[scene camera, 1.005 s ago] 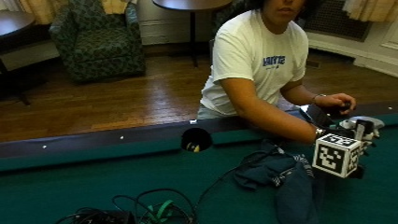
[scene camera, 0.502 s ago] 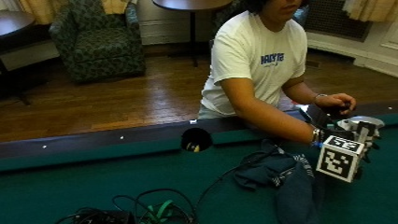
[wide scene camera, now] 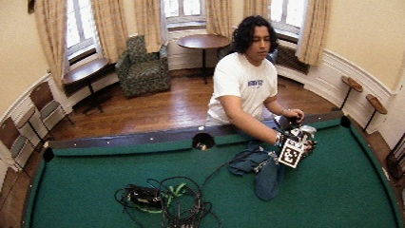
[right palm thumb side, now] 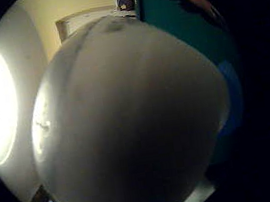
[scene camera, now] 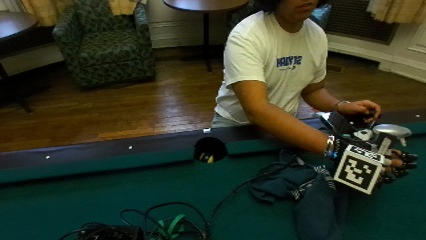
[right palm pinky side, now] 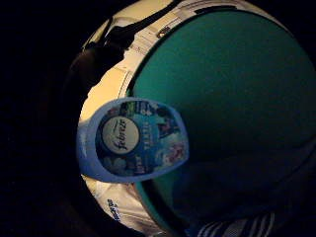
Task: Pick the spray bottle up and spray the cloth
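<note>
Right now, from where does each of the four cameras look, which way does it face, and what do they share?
Little-finger palm view: on the gloved palm, facing the blue-labelled white plastic spray bottle over green felt table.
Thumb palm view: same palm, filled by a pale rounded surface.
Outside view: across the table, facing the person; gloved right hand beside dark blue cloth.
Wide outside view: higher, whole table.
Shared: felt and cloth.

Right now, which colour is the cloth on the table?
Dark blue cloth, best seen in the outside view.
</note>
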The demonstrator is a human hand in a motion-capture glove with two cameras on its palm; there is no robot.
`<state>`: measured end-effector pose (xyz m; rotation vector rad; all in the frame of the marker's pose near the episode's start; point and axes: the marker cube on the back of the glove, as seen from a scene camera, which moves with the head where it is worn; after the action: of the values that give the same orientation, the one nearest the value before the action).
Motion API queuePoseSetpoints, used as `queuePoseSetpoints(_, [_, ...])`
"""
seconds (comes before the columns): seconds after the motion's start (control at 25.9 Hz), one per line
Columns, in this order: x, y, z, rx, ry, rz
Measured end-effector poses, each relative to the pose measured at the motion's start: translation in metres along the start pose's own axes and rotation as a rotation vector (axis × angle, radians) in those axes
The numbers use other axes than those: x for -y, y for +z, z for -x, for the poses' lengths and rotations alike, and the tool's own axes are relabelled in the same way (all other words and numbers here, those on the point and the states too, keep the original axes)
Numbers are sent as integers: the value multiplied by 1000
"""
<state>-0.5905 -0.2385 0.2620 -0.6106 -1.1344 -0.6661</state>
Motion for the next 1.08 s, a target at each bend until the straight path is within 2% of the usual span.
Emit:
queuePoseSetpoints(0.19, [-11,-9,3,-63,10,-1])
queuePoseSetpoints(0.35, [-39,-31,2,-264,24,35])
queuePoseSetpoints(0.54, [-72,-68,11,-474,31,-27])
queuePoseSetpoints(1.08, [-219,-150,36,-796,119,-103])
